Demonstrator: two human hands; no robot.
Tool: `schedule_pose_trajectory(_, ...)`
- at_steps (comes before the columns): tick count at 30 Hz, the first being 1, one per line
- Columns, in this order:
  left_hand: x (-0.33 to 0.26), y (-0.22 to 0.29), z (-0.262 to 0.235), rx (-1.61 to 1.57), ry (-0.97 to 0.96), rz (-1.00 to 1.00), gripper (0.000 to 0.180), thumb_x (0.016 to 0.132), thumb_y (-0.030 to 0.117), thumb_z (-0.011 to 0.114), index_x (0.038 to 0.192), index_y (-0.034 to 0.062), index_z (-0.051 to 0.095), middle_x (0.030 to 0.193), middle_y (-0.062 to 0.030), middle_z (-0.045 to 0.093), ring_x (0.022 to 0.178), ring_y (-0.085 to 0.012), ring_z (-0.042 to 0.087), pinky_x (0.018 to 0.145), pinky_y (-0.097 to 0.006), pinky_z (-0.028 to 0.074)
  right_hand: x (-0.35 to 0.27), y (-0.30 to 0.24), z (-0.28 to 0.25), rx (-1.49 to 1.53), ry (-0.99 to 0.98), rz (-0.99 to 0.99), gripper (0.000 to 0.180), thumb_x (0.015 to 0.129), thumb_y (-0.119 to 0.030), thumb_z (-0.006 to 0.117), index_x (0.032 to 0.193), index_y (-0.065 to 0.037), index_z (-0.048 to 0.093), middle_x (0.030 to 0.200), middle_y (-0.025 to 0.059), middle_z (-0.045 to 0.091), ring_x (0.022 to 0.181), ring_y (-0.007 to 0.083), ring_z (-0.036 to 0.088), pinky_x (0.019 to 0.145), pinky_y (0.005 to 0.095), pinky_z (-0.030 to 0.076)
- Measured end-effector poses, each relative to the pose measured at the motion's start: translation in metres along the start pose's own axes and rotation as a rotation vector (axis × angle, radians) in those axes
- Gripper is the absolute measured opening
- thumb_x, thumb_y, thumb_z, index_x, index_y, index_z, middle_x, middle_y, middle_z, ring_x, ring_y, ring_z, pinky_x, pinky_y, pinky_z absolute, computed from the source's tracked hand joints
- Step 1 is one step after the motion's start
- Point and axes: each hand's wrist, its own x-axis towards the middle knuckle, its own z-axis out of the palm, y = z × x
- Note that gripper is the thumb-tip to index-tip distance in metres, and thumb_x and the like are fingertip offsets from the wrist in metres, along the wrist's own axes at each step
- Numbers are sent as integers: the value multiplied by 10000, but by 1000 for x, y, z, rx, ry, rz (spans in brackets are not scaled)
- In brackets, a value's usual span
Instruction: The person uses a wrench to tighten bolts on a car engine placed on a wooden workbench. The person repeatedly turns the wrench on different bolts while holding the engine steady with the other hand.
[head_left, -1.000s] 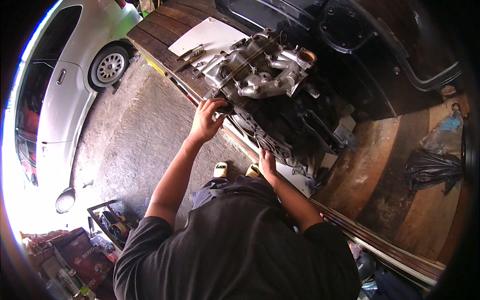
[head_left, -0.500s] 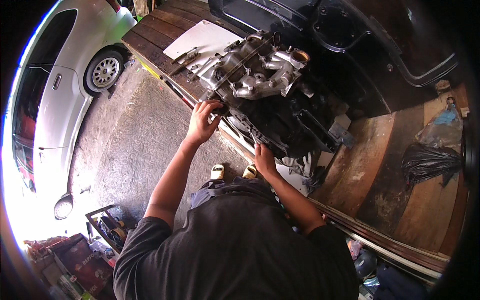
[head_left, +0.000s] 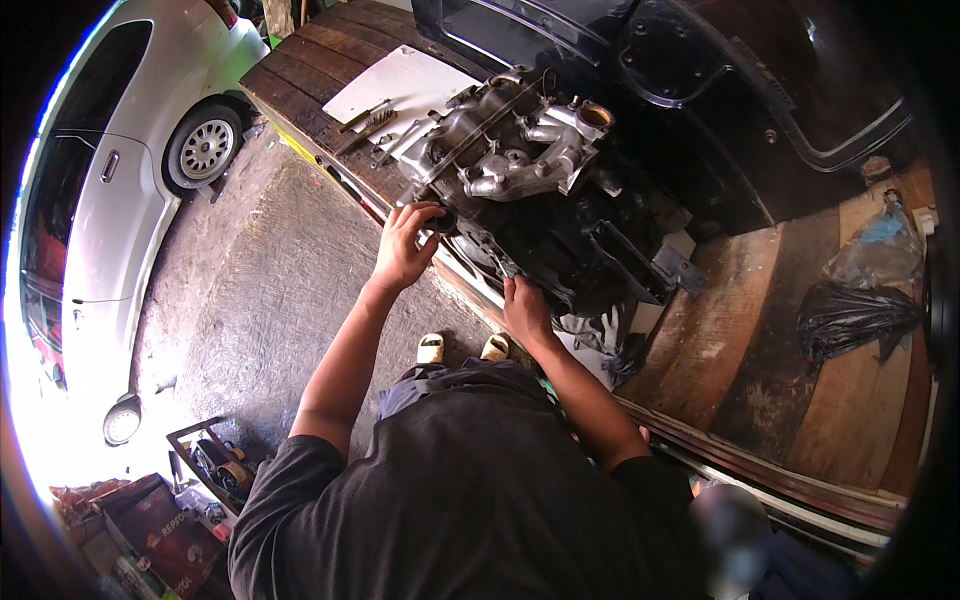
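A car engine (head_left: 520,175) with a silver-grey metal top and a blackened lower block rests on the wooden bed. At its near left corner my left hand (head_left: 402,248) is closed, thumb and fingers, around a dark round part (head_left: 442,222) against the engine. My right hand (head_left: 526,308) is closed low at the engine's near side, its fingertips pinching a thin metal tool (head_left: 508,270). The tool's tip points up toward the dark block; its exact kind is too small to tell.
A white board (head_left: 395,88) with metal rods lies behind the engine. Black plastic bags (head_left: 860,320) sit on the planks at right. A silver car (head_left: 120,170) stands at left. A crate of tools (head_left: 215,460) and boxes lie at lower left.
My right hand has shifted slightly up toward the engine, and less of the thin tool shows. The left hand keeps its grip on the dark round part. The view has moved slightly.
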Motion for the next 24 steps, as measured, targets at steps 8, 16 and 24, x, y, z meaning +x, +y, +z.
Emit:
schedule_pose_trajectory(8, 2, -1, -1, 19, 26, 51, 387, 726, 54, 652, 1103, 90, 574, 1134, -91, 593, 1003, -306, 539, 897, -393, 425, 14, -5, -2, 18, -119, 1, 322, 958, -258, 447, 840, 15, 571, 761, 271, 612, 758, 453, 594, 655, 504, 470)
schedule_pose_trajectory(16, 1, 1, -2, 23, 12, 44, 386, 727, 53, 652, 1103, 90, 573, 1140, -89, 590, 1009, -308, 536, 904, -394, 422, 18, -7, 6, 21, -24, -27, 320, 958, -256, 448, 844, 11, 582, 764, 266, 613, 746, 450, 594, 642, 502, 471)
schedule_pose_trajectory(24, 0, 1, -3, 23, -3, 30, 406, 718, 53, 654, 1112, 92, 564, 1158, -90, 583, 1036, -321, 524, 924, -403, 416, 18, -31, -4, -199, -69, 4, 305, 961, -233, 427, 842, -3, 587, 701, 252, 628, 680, 405, 641, 605, 484, 514)
